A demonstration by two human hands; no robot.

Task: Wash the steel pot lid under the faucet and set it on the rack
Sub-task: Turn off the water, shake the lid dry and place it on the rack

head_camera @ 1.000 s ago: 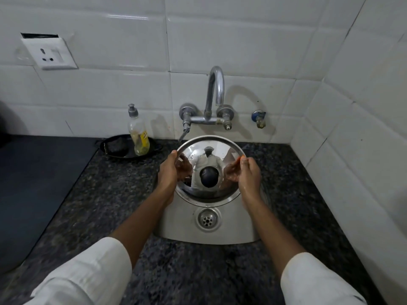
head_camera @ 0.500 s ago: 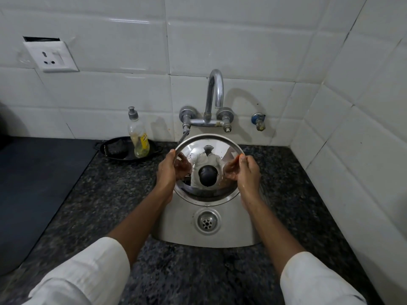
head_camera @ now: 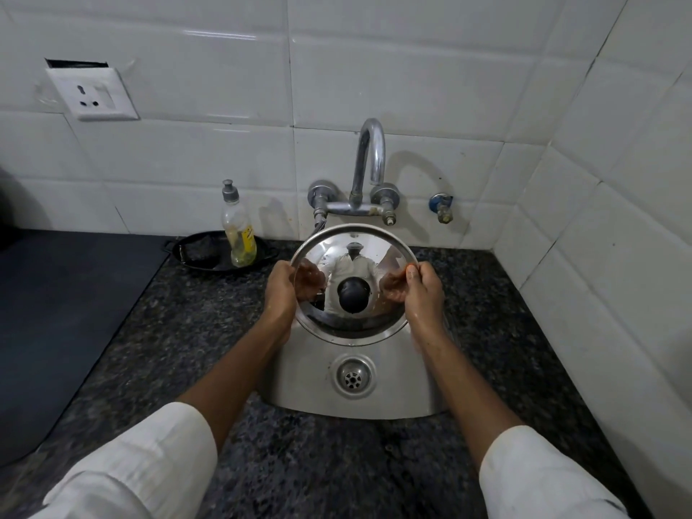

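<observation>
Both hands hold the steel pot lid (head_camera: 354, 252) up over the small steel sink (head_camera: 307, 372), tilted so its shiny top faces the camera. The left hand (head_camera: 280, 290) grips the lid's left rim, its fingers (head_camera: 286, 269) curled around the edge to the far side. The right hand (head_camera: 423, 294) grips the right rim, thumb pressed on the near face and the other fingers wrapped behind. Both hands are closed on the lid, 1 at each side. A black knob (head_camera: 353, 297) sits at the middle of the lid, and the polished surface mirrors the person's white clothing and both hands.

The lid hangs just below and in front of the curved faucet (head_camera: 369, 159), which is fixed to the white tiled wall (head_camera: 412, 88). No water can be made out at the spout. The sink's drain (head_camera: 352, 376) shows below the lid.

On the dark speckled desk (head_camera: 194, 331), to the left of the sink, a soap bottle (head_camera: 237, 228) stands in a black tray (head_camera: 198, 252). A wall socket (head_camera: 91, 93) sits high on the left. White sleeves (head_camera: 149, 470) cover both upper arms.
</observation>
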